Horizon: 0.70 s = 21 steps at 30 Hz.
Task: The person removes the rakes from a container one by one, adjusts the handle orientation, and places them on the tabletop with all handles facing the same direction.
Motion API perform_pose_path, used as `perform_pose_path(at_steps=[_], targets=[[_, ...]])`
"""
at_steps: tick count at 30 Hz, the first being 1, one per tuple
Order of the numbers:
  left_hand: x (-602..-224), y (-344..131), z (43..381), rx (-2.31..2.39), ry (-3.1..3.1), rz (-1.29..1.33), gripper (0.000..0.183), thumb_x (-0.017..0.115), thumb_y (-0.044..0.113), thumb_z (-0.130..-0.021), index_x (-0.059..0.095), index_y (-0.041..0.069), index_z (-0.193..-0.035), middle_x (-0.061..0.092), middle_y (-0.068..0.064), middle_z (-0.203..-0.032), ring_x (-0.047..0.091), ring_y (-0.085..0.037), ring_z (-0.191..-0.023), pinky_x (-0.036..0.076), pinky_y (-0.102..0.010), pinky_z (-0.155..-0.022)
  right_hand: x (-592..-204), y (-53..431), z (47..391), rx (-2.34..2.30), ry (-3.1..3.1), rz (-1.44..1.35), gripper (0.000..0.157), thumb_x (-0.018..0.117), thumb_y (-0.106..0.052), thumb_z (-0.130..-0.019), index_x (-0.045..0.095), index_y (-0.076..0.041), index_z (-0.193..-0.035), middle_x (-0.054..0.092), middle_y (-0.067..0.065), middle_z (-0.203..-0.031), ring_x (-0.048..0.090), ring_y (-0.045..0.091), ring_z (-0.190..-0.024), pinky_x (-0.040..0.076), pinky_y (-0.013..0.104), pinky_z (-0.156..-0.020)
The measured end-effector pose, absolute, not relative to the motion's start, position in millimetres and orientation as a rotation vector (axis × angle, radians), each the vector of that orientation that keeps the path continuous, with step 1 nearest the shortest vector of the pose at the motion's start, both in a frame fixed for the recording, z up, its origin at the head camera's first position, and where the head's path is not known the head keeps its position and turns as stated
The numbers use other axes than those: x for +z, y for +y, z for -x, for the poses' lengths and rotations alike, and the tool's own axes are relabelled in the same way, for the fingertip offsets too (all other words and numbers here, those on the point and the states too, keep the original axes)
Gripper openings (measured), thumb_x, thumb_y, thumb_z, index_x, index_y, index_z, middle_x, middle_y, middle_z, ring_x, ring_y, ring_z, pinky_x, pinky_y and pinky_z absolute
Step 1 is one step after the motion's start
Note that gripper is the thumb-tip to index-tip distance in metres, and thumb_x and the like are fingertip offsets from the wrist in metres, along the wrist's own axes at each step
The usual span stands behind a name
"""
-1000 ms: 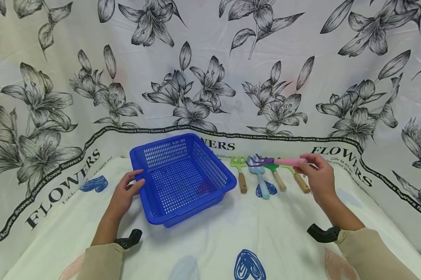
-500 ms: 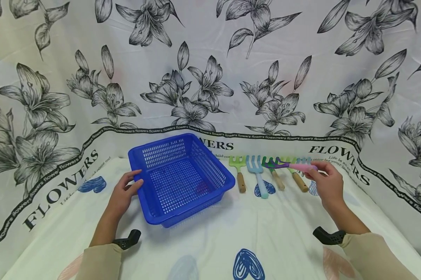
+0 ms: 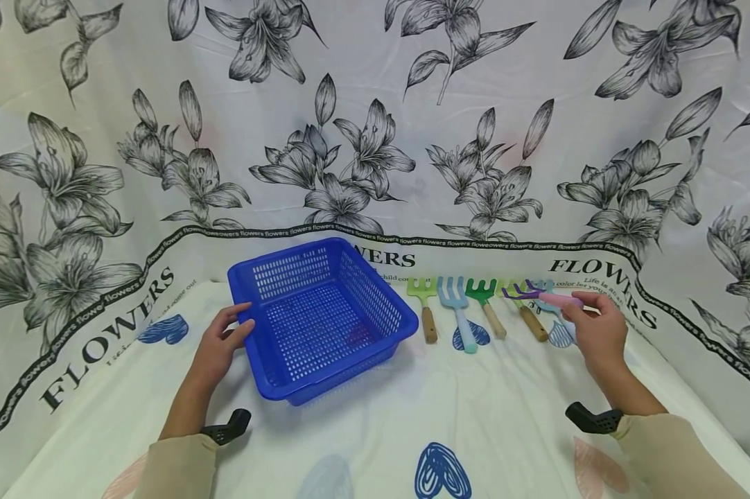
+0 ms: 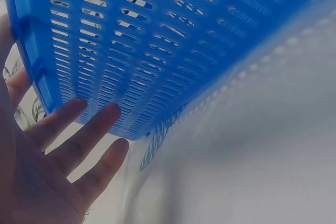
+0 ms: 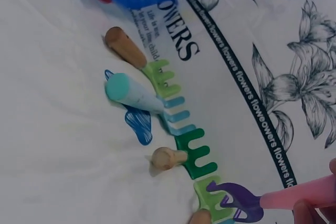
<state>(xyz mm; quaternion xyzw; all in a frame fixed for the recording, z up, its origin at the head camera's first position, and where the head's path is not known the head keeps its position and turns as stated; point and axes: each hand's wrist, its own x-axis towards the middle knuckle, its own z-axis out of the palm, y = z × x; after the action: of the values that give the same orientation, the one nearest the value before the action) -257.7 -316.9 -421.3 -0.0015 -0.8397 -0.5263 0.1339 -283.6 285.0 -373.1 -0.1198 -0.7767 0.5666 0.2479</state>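
A blue plastic basket [image 3: 344,378] with perforated walls stands left of centre, its near side apparently raised. My left hand [image 3: 225,346] holds its left rim; in the left wrist view several fingers of that hand [image 4: 79,156] spread beside the basket's underside. My right hand [image 3: 599,333] pinches the pink handle of a purple-tined hand rake [image 3: 559,299]. The rake points left, held above the right end of a row of tools, over a light green rake [image 3: 533,324] and a light blue one [image 3: 554,313] that it partly covers.
The row continues left with a dark green rake [image 3: 492,315], a light blue rake [image 3: 462,319] and a light green rake [image 3: 426,312], close to the basket's right side. A white cloth with hearts [image 3: 442,473] covers the surface. A flower-printed curtain [image 3: 362,159] hangs behind.
My right hand has carried the pink-handled rake to the right and slightly down along the row, uncovering the dark green rake. The left hand and basket stay in place.
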Motion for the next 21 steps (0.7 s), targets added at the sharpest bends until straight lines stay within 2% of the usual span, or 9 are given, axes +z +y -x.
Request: perform_pose_path(at_steps=[3, 14, 21], targets=[[-418.8, -316.1, 256.8, -1.54, -2.434, 0.008, 0.059, 0.05, 0.04, -0.101, 0.033, 0.013, -0.151, 0.025, -0.024, -0.154, 0.038, -0.052, -0.13, 0.038, -0.064, -0.099, -373.0, 289.3, 284.0, 1.545, -2.107, 0.355, 0.015, 0.065, -0.02, -0.093, 0.063, -0.018, -0.108, 0.057, -0.011, -0.1, 0.063, -0.005, -0.068, 0.045, 0.014, -0.052], [-419.3, -316.3, 258.4, -1.55, -2.44, -0.013, 0.058, 0.05, 0.036, -0.101, 0.032, 0.011, -0.15, 0.024, -0.026, -0.154, 0.037, -0.052, -0.131, 0.038, -0.064, -0.099, -372.4, 301.6, 290.4, 1.515, -2.069, 0.499, 0.024, 0.062, -0.022, -0.094, 0.062, -0.014, -0.117, 0.053, -0.013, -0.098, 0.061, -0.006, -0.067, 0.047, 0.009, -0.059], [-420.2, -316.4, 258.4, -1.542, -2.437, -0.007, 0.06, 0.05, 0.04, -0.101, 0.032, 0.014, -0.151, 0.024, -0.024, -0.154, 0.037, -0.052, -0.131, 0.038, -0.064, -0.099, -378.4, 308.8, 294.5, 1.608, -1.939, 0.553, 0.011, 0.065, -0.015, -0.092, 0.062, -0.02, -0.101, 0.052, -0.009, -0.094, 0.062, -0.004, -0.062, 0.048, 0.009, -0.056]])
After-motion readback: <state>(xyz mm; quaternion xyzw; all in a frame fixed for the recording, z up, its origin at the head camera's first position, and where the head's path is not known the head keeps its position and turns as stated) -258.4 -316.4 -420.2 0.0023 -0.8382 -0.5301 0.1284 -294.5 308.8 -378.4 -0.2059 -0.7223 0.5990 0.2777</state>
